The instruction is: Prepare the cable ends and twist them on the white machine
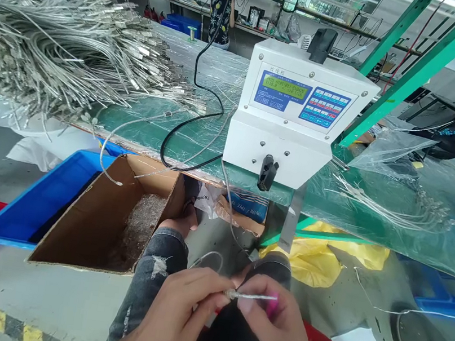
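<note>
Over my lap, my left hand [184, 306] pinches one end of a thin whitish cable [254, 297] between thumb and fingertips. My right hand [271, 322] is closed on the same cable a short way to the right. Something bright pink [273, 304] shows at the right fingers; whether it is worn or held, I cannot tell. Beyond the hands, a white machine [283, 136] with a lit display and keypad stands on the green bench, a black chuck-like part [267, 172] sticking out of its front.
A big heap of clear cables [70, 50] covers the bench's left side; a smaller bundle [393, 204] lies right of the machine. An open cardboard box [86, 229] and a blue bin [34, 204] stand left of my legs. Another person [222, 10] is at the back.
</note>
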{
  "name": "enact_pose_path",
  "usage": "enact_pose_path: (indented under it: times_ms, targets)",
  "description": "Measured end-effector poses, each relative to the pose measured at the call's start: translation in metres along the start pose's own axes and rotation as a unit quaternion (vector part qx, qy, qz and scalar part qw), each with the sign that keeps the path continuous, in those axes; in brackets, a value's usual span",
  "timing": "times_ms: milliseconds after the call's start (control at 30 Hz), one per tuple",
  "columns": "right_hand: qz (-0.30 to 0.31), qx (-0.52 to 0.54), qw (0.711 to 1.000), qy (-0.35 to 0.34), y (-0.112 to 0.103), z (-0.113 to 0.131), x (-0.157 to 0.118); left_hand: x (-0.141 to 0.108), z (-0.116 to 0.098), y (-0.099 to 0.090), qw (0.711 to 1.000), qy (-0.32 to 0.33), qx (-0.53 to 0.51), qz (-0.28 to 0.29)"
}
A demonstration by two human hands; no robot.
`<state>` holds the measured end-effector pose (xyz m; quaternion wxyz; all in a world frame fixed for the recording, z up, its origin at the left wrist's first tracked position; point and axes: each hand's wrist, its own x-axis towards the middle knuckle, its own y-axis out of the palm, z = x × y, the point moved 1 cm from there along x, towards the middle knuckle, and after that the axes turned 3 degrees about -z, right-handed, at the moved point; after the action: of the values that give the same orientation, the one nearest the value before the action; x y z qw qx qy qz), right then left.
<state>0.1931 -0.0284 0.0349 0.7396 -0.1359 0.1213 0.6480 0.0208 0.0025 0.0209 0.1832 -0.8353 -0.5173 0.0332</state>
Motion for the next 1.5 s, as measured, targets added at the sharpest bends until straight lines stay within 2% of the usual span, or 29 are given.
enact_pose_path:
  times_ms: [67,167,267,433,533,733,833,967,1067,1133,1200,1267,1333,1400,1500]
  targets:
    - [-0.014,-0.025,0.999,-0.031,0.0,-0.001,0.0,0.0,0.0,0.004,0.998,-0.048,-0.04,0.006]
    - [-0.003,-0.047,0.997,-0.06,0.0,0.0,0.0,0.0,0.0,0.007,0.991,-0.103,-0.083,-0.002]
    - [0.003,-0.058,0.996,-0.066,0.001,0.005,0.001,-0.001,0.001,0.009,0.988,-0.12,-0.099,-0.008]
    - [0.031,-0.05,0.998,-0.038,0.002,0.011,0.002,-0.002,0.001,0.007,0.986,-0.127,-0.105,-0.01]
    - [0.034,-0.063,0.997,-0.03,0.0,0.012,0.002,-0.002,0.002,0.006,0.991,-0.099,-0.087,-0.012]
    - [0.004,-0.085,0.996,0.014,-0.003,0.008,0.003,-0.001,0.004,0.004,0.999,0.024,0.027,-0.034]
    - [-0.008,-0.077,0.997,-0.002,-0.002,0.004,0.003,-0.001,0.003,0.004,0.997,0.039,0.048,-0.043]
    - [-0.01,-0.012,1.0,-0.006,0.002,0.001,0.004,-0.003,0.002,0.009,0.999,0.013,0.025,-0.044]
    - [0.022,0.124,0.989,0.08,0.007,-0.002,0.005,-0.004,0.002,0.015,0.997,-0.028,-0.019,-0.064]
    - [0.027,0.194,0.973,0.12,0.009,-0.003,0.007,-0.003,0.003,0.019,0.991,-0.09,-0.069,-0.065]
    - [0.021,0.185,0.978,0.092,0.009,-0.003,0.008,-0.001,0.003,0.022,0.977,-0.153,-0.132,-0.06]
    - [0.014,0.108,0.994,0.018,0.007,-0.002,0.008,0.001,0.002,0.023,0.961,-0.193,-0.19,-0.059]
    - [0.005,0.012,0.999,-0.053,0.003,0.0,0.008,0.003,0.001,0.022,0.949,-0.205,-0.231,-0.064]
    - [-0.009,-0.077,0.991,-0.113,-0.002,0.004,0.008,0.004,0.001,0.02,0.942,-0.21,-0.251,-0.071]
    - [-0.016,-0.185,0.961,-0.204,-0.007,0.011,0.008,0.004,0.0,0.018,0.939,-0.212,-0.26,-0.077]
